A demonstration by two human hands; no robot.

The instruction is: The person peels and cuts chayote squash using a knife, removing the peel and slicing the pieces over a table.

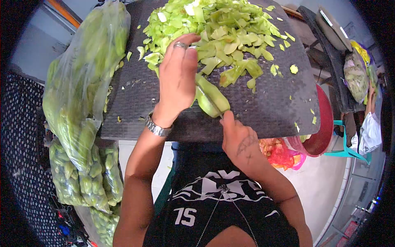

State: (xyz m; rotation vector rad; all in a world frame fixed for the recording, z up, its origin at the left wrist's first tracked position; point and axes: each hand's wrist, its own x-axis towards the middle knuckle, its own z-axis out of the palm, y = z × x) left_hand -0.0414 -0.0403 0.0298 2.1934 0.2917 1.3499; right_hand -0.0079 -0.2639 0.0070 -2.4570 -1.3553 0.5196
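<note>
A long pale green vegetable (214,95) lies at the middle of the dark woven tabletop (144,119), with a knife blade (209,98) along its top. The knife's handle end is in my right hand (238,138), whose fingers are closed at the near end of the vegetable. My left hand (179,74), with a ring and a metal watch, is at the vegetable's far left end, fingers bent; whether it touches the vegetable is hidden. Beyond both hands spreads a heap of green slices and peelings (230,35).
A big clear bag of green vegetables (82,78) leans over the table's left edge, above more filled bags (82,181). Right of the table are a red tub (323,123), a teal stool (345,153) and part of another person (370,131). Red netting (275,152) lies below.
</note>
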